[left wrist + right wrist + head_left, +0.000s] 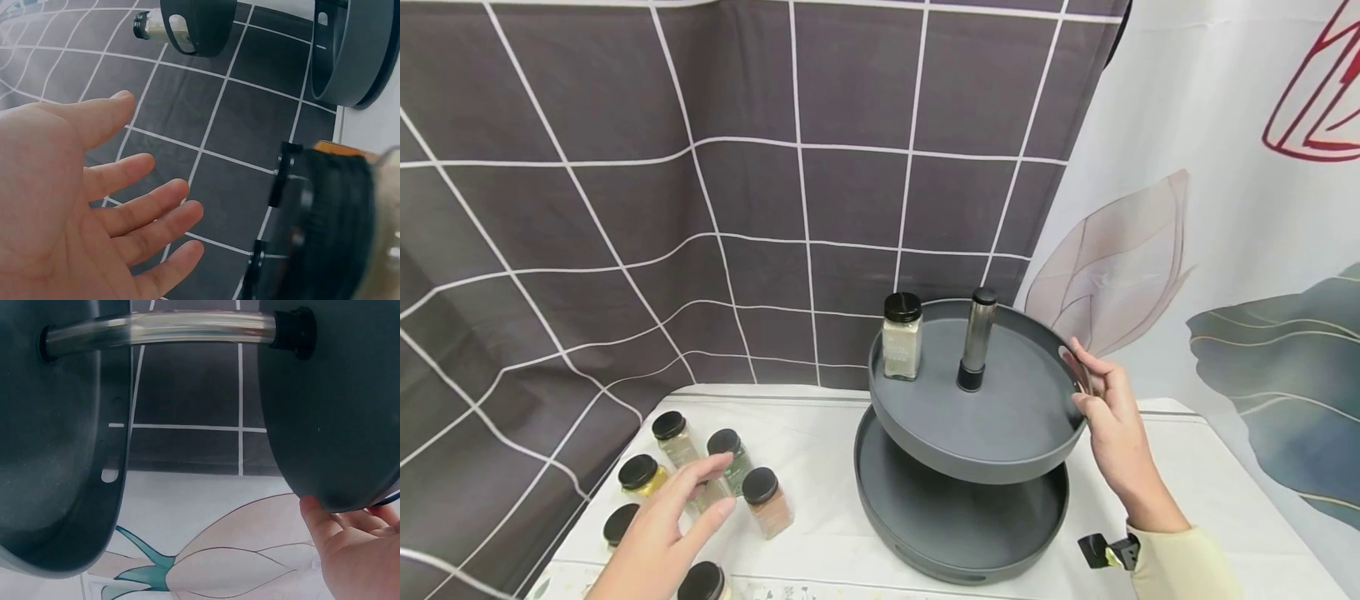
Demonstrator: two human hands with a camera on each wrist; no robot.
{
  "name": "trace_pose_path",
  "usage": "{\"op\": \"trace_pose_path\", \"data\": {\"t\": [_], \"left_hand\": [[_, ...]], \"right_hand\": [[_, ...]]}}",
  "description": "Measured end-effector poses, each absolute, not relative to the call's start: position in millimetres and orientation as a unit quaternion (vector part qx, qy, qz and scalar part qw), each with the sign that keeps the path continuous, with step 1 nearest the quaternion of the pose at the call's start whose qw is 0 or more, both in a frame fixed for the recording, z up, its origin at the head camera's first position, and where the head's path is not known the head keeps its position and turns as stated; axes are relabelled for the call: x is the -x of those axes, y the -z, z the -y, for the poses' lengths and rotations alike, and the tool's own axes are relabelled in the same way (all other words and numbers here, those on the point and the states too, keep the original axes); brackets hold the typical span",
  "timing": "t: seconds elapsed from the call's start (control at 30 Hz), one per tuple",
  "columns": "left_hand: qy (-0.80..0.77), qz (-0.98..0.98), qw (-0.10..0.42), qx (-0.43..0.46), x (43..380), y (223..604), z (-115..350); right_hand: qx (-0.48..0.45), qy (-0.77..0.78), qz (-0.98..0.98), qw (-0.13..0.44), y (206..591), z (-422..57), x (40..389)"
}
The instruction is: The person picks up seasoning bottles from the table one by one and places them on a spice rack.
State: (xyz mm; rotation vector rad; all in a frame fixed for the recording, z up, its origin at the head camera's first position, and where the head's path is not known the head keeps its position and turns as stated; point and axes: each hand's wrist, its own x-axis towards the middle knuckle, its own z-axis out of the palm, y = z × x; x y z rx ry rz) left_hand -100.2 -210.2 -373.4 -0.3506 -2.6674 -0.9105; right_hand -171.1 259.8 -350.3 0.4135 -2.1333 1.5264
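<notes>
A dark grey two-tier round tray (962,546) stands on the table, its upper tier (1022,408) carried on a metal post (977,337) with black ends. My right hand (1112,417) grips the upper tier's rim at the handle slot, thumb on one side and fingers on the other. One spice jar (902,346) with a black lid and pale contents stands on the upper tier, left of the post. My left hand (662,525) hovers over several spice jars at the left, fingers spread and holding nothing. A jar with reddish-brown contents (771,510) stands just right of its fingertips.
Beside the left hand are a green-filled jar (737,467), a yellow-filled jar (643,475) and others, one partly hidden by the hand. A dark grid-patterned curtain (850,200) hangs behind the white table (820,467). At right hangs a white leaf-print curtain (1150,333).
</notes>
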Motion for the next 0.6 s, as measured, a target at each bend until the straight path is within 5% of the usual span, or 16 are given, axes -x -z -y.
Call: {"op": "trace_pose_path", "data": {"t": [0.4,0.6], "left_hand": [[0.3,0.923,0.175,0.167,93,407,221],[0.317,0.933,0.12,0.123,84,418,223]], "right_hand": [[-0.159,-0.57,0.767,0.249,352,-259,171],[-0.165,-0.568,0.773,0.229,351,-258,171]]}}
